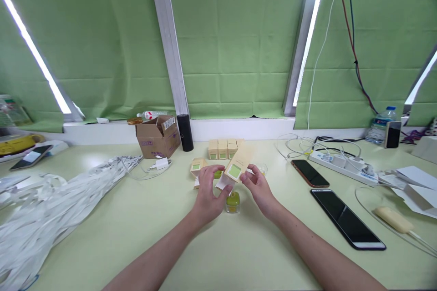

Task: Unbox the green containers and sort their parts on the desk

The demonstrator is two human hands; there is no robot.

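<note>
Between my hands a small cream carton (pixel 240 160) with a green square on its face is tilted, raised above the table. Its lower end has a white flap out. My left hand (pixel 209 194) is closed with thumb and fingers at that flap. The fingers of my right hand (pixel 258 187) pinch the carton's lower right edge. Just below stands a small clear jar (pixel 232 203) with a green lid, upright on the table. Another cream carton (pixel 197 165) lies left of my left hand, partly hidden by it. A green item (pixel 217 174) shows partly behind my left fingers.
A row of cream cartons (pixel 222 149) stands at the back, beside a black cylinder (pixel 185 132) and a cardboard box (pixel 157 138). White straps (pixel 78 191) cover the left. Phones (pixel 346 218), a power strip (pixel 343 167) and cables lie on the right.
</note>
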